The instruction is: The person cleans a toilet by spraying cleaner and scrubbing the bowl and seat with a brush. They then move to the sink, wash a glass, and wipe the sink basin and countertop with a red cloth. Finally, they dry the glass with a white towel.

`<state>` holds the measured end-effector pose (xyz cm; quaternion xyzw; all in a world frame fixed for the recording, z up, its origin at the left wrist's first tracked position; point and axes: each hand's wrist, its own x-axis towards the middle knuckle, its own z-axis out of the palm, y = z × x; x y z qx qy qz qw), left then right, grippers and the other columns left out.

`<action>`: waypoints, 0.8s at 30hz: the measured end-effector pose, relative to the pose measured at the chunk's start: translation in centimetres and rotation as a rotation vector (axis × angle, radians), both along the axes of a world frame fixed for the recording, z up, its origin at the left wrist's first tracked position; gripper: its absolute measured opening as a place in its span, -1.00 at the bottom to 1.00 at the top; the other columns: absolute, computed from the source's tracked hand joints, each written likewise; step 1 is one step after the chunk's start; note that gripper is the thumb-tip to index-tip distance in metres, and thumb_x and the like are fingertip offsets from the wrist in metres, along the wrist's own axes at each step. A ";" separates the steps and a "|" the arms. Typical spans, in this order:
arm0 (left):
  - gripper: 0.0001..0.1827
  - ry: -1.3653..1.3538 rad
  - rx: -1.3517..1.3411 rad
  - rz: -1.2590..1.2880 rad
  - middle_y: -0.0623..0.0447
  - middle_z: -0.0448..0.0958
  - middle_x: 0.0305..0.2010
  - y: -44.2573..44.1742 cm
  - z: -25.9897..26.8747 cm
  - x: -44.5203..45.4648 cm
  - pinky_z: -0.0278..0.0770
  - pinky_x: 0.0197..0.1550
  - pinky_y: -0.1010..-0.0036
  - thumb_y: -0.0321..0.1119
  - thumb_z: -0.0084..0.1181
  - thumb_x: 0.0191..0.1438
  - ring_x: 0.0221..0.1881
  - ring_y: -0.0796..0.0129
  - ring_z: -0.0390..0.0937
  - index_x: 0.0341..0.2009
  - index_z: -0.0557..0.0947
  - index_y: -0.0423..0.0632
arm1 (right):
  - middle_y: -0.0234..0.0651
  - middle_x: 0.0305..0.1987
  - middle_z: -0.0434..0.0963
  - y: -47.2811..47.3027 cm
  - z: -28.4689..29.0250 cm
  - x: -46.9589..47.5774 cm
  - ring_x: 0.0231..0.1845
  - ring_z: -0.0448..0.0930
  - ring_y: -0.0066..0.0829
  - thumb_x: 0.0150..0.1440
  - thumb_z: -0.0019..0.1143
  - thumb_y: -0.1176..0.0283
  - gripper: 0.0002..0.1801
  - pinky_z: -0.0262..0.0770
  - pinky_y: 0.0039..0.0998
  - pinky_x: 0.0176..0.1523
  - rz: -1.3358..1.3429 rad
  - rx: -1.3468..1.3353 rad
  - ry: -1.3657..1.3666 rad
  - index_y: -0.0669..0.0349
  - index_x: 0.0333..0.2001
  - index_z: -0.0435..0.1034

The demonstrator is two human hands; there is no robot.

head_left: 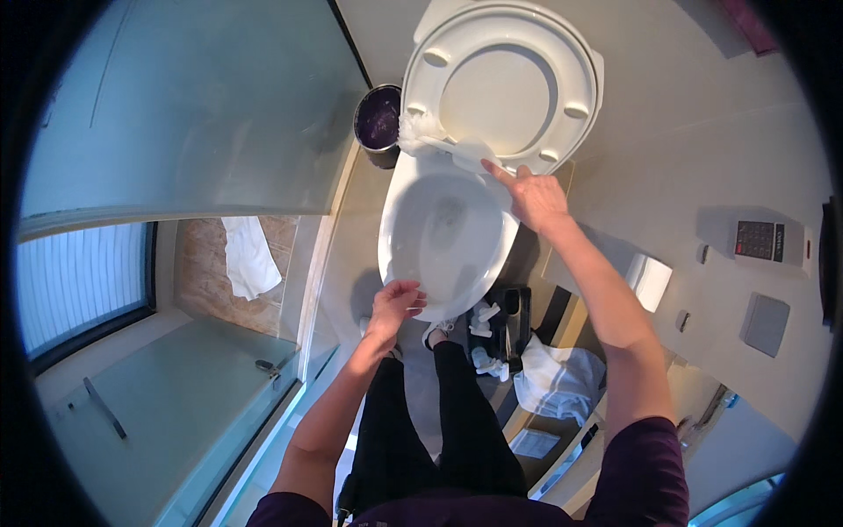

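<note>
My right hand (pixel 537 195) grips the handle end of a white toilet brush (pixel 421 132), index finger stretched along it. The brush's fluffy white head is by the left hinge side of the raised toilet seat (pixel 504 31), above the rear rim. A pale translucent guard or cup sits on the brush near my fingertip. Below is the white toilet bowl (pixel 442 230), with greyish marks on its inner back wall. Seat and lid both stand raised. My left hand (pixel 398 306), fingers loosely curled and apart, hovers near the bowl's front left rim, holding nothing.
A dark-lined waste bin (pixel 379 125) stands left of the toilet. To the right of my feet is a black caddy (pixel 518 323) with white spray bottles, beside a bundled white towel (pixel 560 379). A white cloth (pixel 250 257) lies on the shower floor. Glass panels stand at left.
</note>
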<state>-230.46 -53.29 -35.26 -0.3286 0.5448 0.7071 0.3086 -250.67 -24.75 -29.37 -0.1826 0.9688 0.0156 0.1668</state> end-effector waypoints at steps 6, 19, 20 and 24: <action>-0.74 -0.047 -0.076 -0.045 -0.03 0.65 -0.13 0.5 -0.8 -0.3 0.58 -0.06 0.39 -0.42 0.10 0.21 -0.16 0.28 0.64 -0.01 0.59 -0.15 | -0.06 -0.11 0.56 3.4 -8.1 6.8 -0.14 0.65 -0.02 0.06 -0.05 0.61 -0.05 0.60 -0.11 -0.03 -0.301 -0.078 -0.134 -0.52 0.46 0.06; -0.77 0.050 0.048 -0.164 0.00 0.63 -0.14 2.7 0.9 -2.6 0.59 -0.05 0.40 -0.40 0.05 0.26 -0.14 0.32 0.63 0.00 0.56 -0.11 | 0.02 -0.34 0.60 9.4 9.7 14.2 -0.41 0.59 -0.12 0.26 0.08 0.50 -0.40 0.53 -0.24 -0.18 -0.772 -0.483 0.149 -0.36 0.32 0.37; -0.77 0.055 0.058 -0.151 0.00 0.63 -0.14 2.7 1.1 -2.8 0.58 -0.05 0.40 -0.40 0.05 0.26 -0.14 0.32 0.63 0.00 0.56 -0.11 | 0.00 -0.37 0.59 9.3 11.3 13.7 -0.45 0.54 -0.20 0.26 0.08 0.51 -0.39 0.52 -0.28 -0.20 -0.763 -0.521 0.190 -0.35 0.32 0.37; -0.77 0.072 0.089 -0.101 -0.01 0.63 -0.14 2.1 1.2 -2.9 0.58 -0.04 0.39 -0.40 0.05 0.27 -0.14 0.31 0.63 0.00 0.55 -0.12 | -0.09 -0.48 0.51 7.2 15.7 11.9 -0.53 0.36 -0.44 0.26 0.07 0.55 -0.38 0.46 -0.41 -0.27 -0.712 -0.591 0.237 -0.32 0.34 0.36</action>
